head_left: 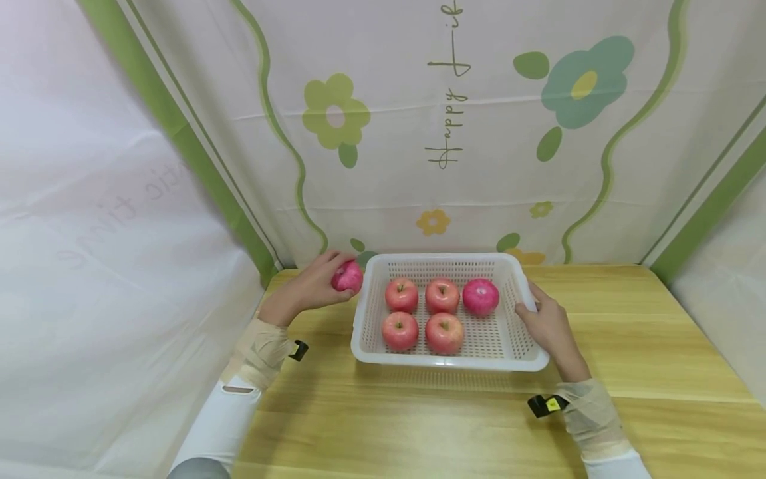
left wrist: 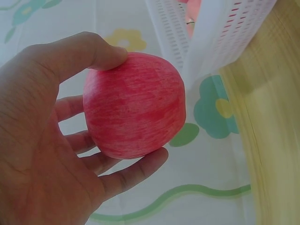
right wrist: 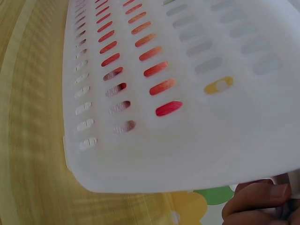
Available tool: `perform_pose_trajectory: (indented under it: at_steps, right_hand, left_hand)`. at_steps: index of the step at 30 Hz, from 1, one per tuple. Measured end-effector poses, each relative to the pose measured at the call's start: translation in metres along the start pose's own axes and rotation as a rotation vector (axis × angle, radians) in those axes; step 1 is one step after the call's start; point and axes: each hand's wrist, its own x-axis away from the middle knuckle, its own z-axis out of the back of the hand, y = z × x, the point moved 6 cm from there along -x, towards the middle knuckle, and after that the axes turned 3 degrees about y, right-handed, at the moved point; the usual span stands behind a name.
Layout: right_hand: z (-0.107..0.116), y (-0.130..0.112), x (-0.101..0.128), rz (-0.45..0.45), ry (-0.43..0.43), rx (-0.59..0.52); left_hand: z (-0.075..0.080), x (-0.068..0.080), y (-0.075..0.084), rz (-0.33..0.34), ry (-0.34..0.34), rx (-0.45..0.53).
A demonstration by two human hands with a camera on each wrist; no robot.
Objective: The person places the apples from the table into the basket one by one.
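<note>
My left hand (head_left: pixel 317 283) holds a deep-pink apple (left wrist: pixel 136 105) just outside the basket's left end, thumb on one side and spread fingers around the other. A white plastic basket (head_left: pixel 449 361) with slotted walls is in front of me. My right hand (head_left: pixel 547 322) grips its right rim, thumb over the edge; in the right wrist view only some curled fingers (right wrist: pixel 258 201) show beyond the wall. Inside, several light-red apples (head_left: pixel 445 333) sit stem up in two rows. One deeper-pink apple (head_left: pixel 481 297) lies at the back right of them.
The wooden table (head_left: pixel 443 432) extends in front of the basket and to both sides. Behind it hangs a white cloth (head_left: pixel 389 179) with printed flowers, close to the basket's far side. More cloth (head_left: pixel 120 266) closes off the left side.
</note>
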Motion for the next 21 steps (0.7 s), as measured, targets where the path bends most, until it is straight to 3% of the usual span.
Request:
perform_pose_trajectory:
  at_steps: [21]
  right_hand:
    - [0.001, 0.000, 0.001, -0.021, -0.009, -0.004]
  left_hand:
    - [-0.006, -0.019, 0.026, -0.033, -0.067, -0.028]
